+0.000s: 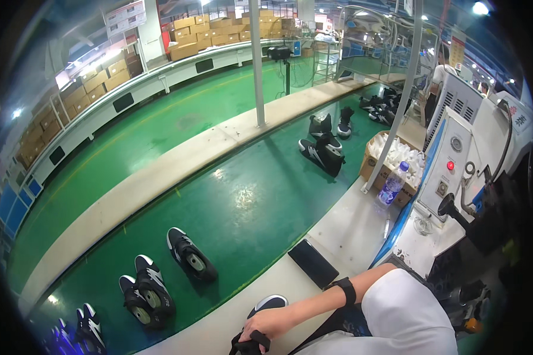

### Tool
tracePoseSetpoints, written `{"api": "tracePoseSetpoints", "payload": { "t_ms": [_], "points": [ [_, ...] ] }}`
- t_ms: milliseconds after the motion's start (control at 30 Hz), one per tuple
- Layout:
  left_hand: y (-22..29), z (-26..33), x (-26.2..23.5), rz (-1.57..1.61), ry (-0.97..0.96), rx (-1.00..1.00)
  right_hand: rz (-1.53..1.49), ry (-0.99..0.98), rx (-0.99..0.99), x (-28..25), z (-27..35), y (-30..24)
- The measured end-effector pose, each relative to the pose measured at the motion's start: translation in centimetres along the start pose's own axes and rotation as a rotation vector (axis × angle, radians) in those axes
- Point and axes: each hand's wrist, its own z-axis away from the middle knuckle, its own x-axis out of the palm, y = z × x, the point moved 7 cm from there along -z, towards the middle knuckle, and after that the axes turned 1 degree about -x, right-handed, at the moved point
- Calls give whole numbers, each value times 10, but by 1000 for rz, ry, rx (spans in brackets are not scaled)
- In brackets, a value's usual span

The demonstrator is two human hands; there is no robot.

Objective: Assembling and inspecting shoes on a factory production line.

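My right hand is at the bottom edge, its forearm coming in from the right with a black band round it. Its fingers are closed on a black shoe with a white-edged toe, over the pale ledge. Black straps or edges of the shoe show by the fingers; the rest is hidden by the hand and cut off by the frame. My left hand is out of view. On the green surface just beyond lie a single black-and-white shoe and a pair side by side.
More shoes lie at the near left and farther right. A dark phone-like slab rests on the ledge. Beside a machine stand a bottle and a carton of white stuffing. A metal post rises beyond.
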Motion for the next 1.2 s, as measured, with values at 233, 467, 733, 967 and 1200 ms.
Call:
{"api": "tracePoseSetpoints", "payload": {
  "t_ms": [233,467,733,967,1200],
  "points": [
    [-17,-5,20,210,-209,-78,223,-131,173,7,-14,6],
    [-24,-23,-34,294,102,113,303,18,-5,2,-11,-6],
    [-27,-43,-4,-127,272,161,186,61,10,15,-25,-15],
    [-29,-59,-17,-48,288,230,25,14,96,-34,12,-33],
    [-34,-50,-24,-113,341,235,-116,292,391,-50,-2,-32]
  ]
}}
